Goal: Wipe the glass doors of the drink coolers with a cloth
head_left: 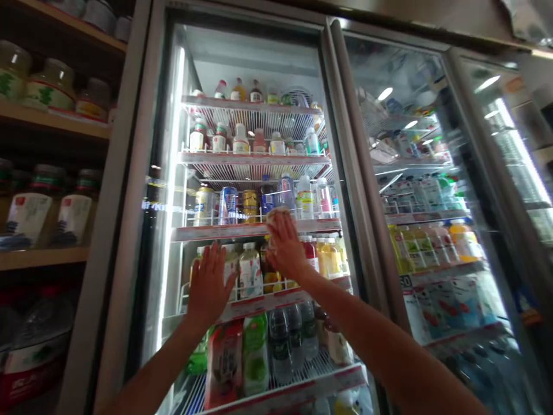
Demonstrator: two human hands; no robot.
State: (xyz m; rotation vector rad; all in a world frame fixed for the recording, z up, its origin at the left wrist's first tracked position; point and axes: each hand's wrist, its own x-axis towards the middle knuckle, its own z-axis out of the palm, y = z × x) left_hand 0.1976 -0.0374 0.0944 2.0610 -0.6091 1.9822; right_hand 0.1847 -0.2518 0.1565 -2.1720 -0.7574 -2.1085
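Note:
Both my arms reach up to the glass door (259,75) of a lit drinks fridge. My left hand (209,285) lies flat on the glass with its fingers spread, level with a shelf of white bottles (249,271). My right hand (285,248) is higher and to the right. It presses a small pale wad, perhaps a cloth (277,215), against the glass in front of the shelf of cans (227,206). Behind the glass are several wire shelves of bottles and cans.
A second glass-door fridge (432,202) stands to the right, and a third one beyond it. On the left, wooden shelves (52,124) carry large jars. A metal frame post (345,173) separates the two nearest doors.

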